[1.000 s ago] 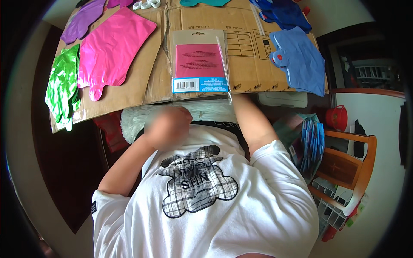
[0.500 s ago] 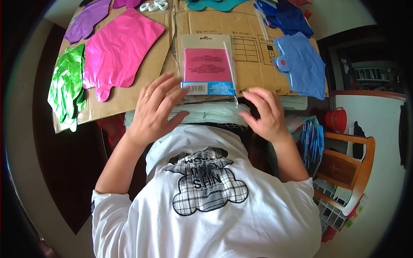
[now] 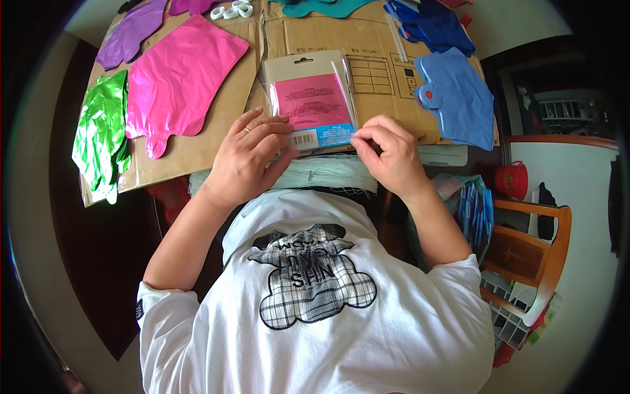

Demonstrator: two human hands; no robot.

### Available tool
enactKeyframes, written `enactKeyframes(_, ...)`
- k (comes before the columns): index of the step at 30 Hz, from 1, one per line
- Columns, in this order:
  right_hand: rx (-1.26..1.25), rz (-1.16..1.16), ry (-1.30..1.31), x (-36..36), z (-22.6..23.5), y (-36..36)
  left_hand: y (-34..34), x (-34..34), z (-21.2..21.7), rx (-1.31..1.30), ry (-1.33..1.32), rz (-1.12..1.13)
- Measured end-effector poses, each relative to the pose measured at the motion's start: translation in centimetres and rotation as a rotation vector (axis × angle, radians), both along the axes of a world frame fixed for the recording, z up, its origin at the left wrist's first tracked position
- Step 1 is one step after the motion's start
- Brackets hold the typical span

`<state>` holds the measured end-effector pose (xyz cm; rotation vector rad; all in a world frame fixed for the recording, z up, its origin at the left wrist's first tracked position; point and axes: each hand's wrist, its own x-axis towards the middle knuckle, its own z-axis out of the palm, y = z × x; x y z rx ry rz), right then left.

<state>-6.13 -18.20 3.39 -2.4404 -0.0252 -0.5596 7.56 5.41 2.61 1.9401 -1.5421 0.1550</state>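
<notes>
A flat clear plastic packet (image 3: 308,101) lies at the table's front edge, slightly tilted. It holds a pink sheet-like item, a hang-hole card, a blue strip with a barcode, and a thin white straw (image 3: 341,85) along its right side. My right hand (image 3: 392,156) pinches the packet's lower right corner between thumb and forefinger. At the lower left corner, my left hand (image 3: 249,157) rests with bent fingers over the packet's edge; its thumb hangs apart, a little blurred. A ring sits on one left finger.
Flat foil balloons lie around: pink (image 3: 180,82), green (image 3: 102,134), purple (image 3: 134,33), teal (image 3: 328,6), light blue (image 3: 459,98) and dark blue (image 3: 436,26). White rolls (image 3: 233,10) sit far back on the cardboard (image 3: 377,39). A wooden chair (image 3: 525,253) stands at right.
Both hands have come in to the packet's lower corners. The right fingers have closed on its corner, and the packet has turned slightly with its top shifting left.
</notes>
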Motion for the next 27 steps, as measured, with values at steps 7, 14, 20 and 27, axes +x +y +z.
enactKeyframes(7,0.036,-0.174,0.545,2.4,3.4,0.2,-0.6,-0.9,0.2,-0.057,0.232,0.182)
enactKeyframes(14,-0.105,-0.073,0.83,5.3,4.9,-1.1,-1.3,-1.5,1.1,-0.023,-0.078,0.1)
enactKeyframes(20,-0.038,0.027,0.993,6.4,5.6,-1.9,-3.6,-3.4,0.3,0.218,-0.141,-0.021)
enactKeyframes(27,0.001,-0.031,1.035,5.2,5.7,-2.0,-3.5,-2.9,-0.5,0.331,-0.298,0.029)
